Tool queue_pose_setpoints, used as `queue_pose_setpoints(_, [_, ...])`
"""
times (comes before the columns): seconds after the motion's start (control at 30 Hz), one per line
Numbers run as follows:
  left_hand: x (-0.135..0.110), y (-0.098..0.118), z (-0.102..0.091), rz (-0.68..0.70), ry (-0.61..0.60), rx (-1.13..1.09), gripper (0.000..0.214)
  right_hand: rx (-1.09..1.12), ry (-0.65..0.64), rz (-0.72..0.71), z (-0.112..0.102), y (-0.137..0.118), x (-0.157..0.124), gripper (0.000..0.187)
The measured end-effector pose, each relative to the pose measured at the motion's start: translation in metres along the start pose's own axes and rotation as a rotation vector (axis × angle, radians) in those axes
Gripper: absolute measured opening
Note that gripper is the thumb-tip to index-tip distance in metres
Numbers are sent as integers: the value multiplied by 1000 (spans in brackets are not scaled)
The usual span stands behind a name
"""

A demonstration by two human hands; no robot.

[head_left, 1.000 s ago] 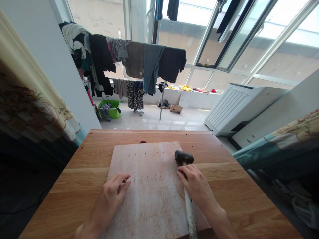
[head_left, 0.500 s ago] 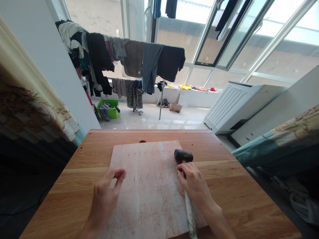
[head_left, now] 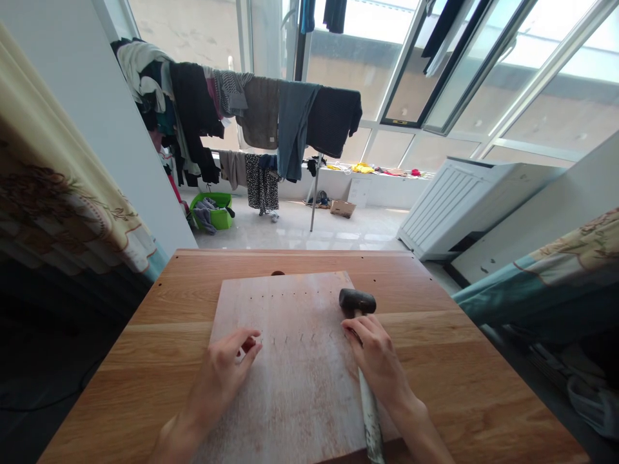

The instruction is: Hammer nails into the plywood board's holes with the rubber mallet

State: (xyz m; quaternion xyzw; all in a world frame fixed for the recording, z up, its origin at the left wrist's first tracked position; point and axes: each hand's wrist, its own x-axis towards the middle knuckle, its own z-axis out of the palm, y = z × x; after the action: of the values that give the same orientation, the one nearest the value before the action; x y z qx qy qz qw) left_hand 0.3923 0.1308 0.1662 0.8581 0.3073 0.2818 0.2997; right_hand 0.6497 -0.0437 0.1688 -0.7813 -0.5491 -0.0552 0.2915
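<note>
A pale worn wooden board [head_left: 290, 380] lies on a brown wooden table [head_left: 159, 335]. Two rows of small nails [head_left: 294, 338] stand in the board. My left hand [head_left: 227, 370] rests on the board's left part, fingers curled with the tips pinched at the left end of the near nail row; what they pinch is too small to name. My right hand [head_left: 374, 361] lies over the pale handle of a black-headed mallet [head_left: 358, 303], which rests on the board's right edge with its head pointing away from me.
Beyond the table is a tiled floor with a clothes rack [head_left: 271, 122] full of garments, a green basket [head_left: 213, 209] and a white radiator cover [head_left: 459, 200]. Patterned curtains [head_left: 58, 193] hang at both sides of the table.
My left hand lifted slightly with curled fingers, then came back down and right to the left end of the near nail row. My right hand and the mallet stayed put.
</note>
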Motion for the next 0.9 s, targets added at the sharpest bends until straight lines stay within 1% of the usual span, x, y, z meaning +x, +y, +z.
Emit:
queue_pose_setpoints(0.1, [3, 1, 3, 39, -25, 1, 21, -7, 19, 2, 1, 1, -2, 24])
queue_pose_setpoints(0.17, [4, 0, 4, 50, -36, 2, 23, -23, 29, 11, 2, 2, -3, 21])
queue_pose_setpoints(0.27, [4, -2, 8, 41, -37, -14, 24, -49, 33, 28, 3, 3, -3, 17])
queue_pose_setpoints(0.37, [3, -1, 9, 29, -29, -69, 23, -63, 37, 26, 5, 5, -4, 21])
queue_pose_setpoints(0.43, [4, 1, 9, -11, 10, -126, 21, -69, 40, 18, 7, 5, -4, 23])
queue_pose_setpoints(0.5, [5, 4, 7, -102, 83, -216, 16, -82, 39, 14, 9, 5, -5, 23])
queue_pose_setpoints(0.57, [8, 5, 5, -251, 160, -395, 13, -104, 28, 16, 10, 3, -5, 22])
queue_pose_setpoints(0.63, [10, 5, 3, -443, 210, -676, 17, -134, 4, 23, 9, 0, -5, 22])
queue_pose_setpoints(0.7, [11, 6, 3, -652, 240, -1007, 19, -171, -27, 32, 6, -3, -4, 23])
queue_pose_setpoints(0.77, [11, 9, 3, -831, 281, -1272, 13, -217, -56, 44, 3, -8, -1, 22])
queue_pose_setpoints(0.83, [10, 13, 3, -954, 341, -1414, 8, -269, -69, 65, -1, -12, 2, 21])
queue_pose_setpoints(0.9, [11, 19, 3, -1019, 399, -1460, 18, -329, -62, 101, -4, -17, 4, 21])
